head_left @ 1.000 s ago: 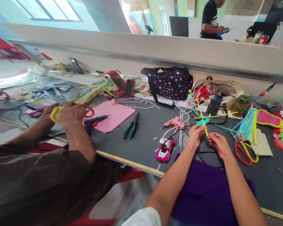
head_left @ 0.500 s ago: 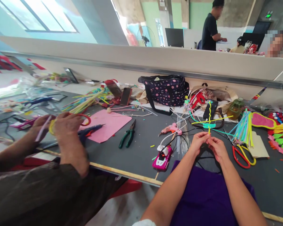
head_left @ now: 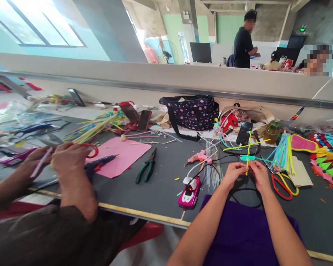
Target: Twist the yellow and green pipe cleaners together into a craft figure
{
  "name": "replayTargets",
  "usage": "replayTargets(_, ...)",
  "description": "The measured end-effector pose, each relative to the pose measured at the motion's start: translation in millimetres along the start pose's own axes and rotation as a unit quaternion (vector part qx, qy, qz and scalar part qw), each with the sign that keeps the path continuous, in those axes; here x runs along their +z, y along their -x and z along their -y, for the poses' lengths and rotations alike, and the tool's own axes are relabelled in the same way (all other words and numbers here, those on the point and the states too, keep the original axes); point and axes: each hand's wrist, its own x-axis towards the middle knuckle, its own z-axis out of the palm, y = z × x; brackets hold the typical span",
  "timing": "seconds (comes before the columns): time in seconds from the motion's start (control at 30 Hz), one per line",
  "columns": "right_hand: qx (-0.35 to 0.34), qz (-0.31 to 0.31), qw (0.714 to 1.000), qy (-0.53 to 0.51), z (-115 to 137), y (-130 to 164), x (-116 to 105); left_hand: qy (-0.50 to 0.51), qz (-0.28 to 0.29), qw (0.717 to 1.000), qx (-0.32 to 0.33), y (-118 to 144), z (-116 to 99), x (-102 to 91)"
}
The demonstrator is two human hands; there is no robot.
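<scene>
1. Since the earlier frame, both hands have closed together on the craft stem; the view is tilted up, so everything sits lower in frame.
2. Left hand (head_left: 234, 171): fingertips pinched shut on the bottom of the pipe-cleaner figure (head_left: 248, 152).
3. Right hand (head_left: 257, 173): pinched on the same stem, touching the left hand.
4. Figure is held upright above the dark table (head_left: 161, 181); yellow twisted stem, teal piece at the crossing, thin yellow arms spread sideways.
5. Red-and-yellow scissors (head_left: 284, 184) lie just right of the right hand.
6. Pink toy car (head_left: 189, 191) lies left of the left hand, near the table edge.
7. Green pliers (head_left: 146, 170) lie further left, beside the pink sheet (head_left: 122, 157).
8. A co-worker's hands (head_left: 69, 157) at far left hold red-handled scissors.
</scene>
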Motion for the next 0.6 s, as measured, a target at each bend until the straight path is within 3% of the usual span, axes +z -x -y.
replayTargets(0.1, 0.006, 0.012, 0.999, -0.033, -0.3, -0.2, 1.4, -0.015, 0.023, 1.0, -0.004, 1.8, 0.9, 1.3)
replayTargets(0.33, -0.009, -0.027, 0.999, -0.034, -1.5, -2.5, -0.3, -0.037, 0.067, 0.997, -0.018, 3.1, 3.2, 2.1)
replayTargets(0.6, -0.019, -0.051, 0.998, -0.04, 7.4, 0.9, 0.6, -0.047, 0.072, 0.996, -0.016, 3.8, 6.5, 2.5)
